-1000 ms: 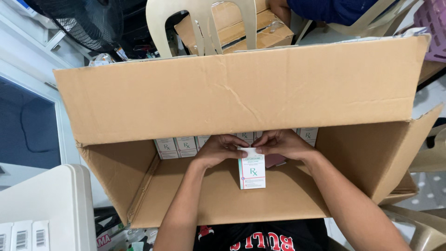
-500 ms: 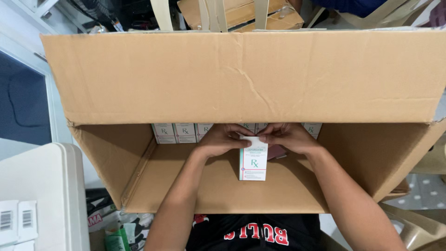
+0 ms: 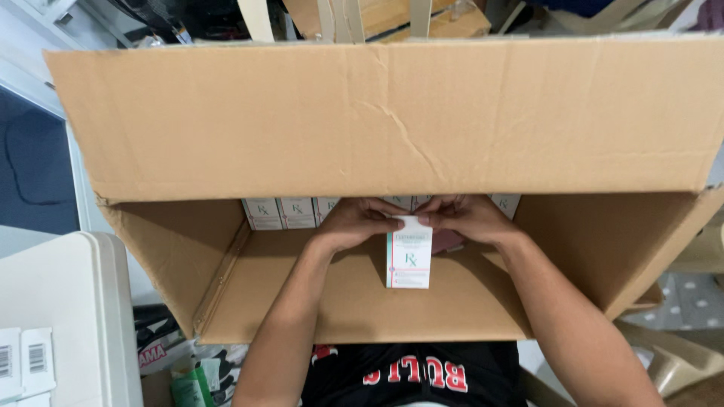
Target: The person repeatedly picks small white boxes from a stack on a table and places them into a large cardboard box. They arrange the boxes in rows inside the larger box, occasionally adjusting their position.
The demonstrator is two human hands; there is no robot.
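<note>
**Both hands on a small carton inside the big cardboard box**

We are looking down into a large cardboard box (image 3: pixel 362 301) lying open toward us, its upper flap (image 3: pixel 377 113) raised and filling most of the view. Both our forearms reach into it. Our left hand (image 3: pixel 354 222) and right hand (image 3: pixel 464 218) meet at the top end of a small white carton (image 3: pixel 409 252) with a green and red mark on its face. The carton lies flat on the floor of the box, near the middle, its long side running away from us. Our left fingers (image 3: pixel 388 220) are closed on its upper left corner and our right fingers (image 3: pixel 430 220) on its upper right corner, so both hands pinch the same far edge, the fingertips nearly touching each other above it.

Just beyond the hands, a row of similar white cartons (image 3: pixel 290 213) stands along the back of the box, partly hidden under the flap; a further one (image 3: pixel 505 203) shows to the right of our right hand. The held carton lies just in front of this row, and we cannot tell whether it touches it.

Outside the box, to the left, a white surface (image 3: pixel 68 301) carries small white packs with barcodes (image 3: pixel 26 362). Below the box our black shirt with red lettering (image 3: pixel 422 377) shows. A light plastic chair (image 3: pixel 679 362) stands at the lower right.
</note>
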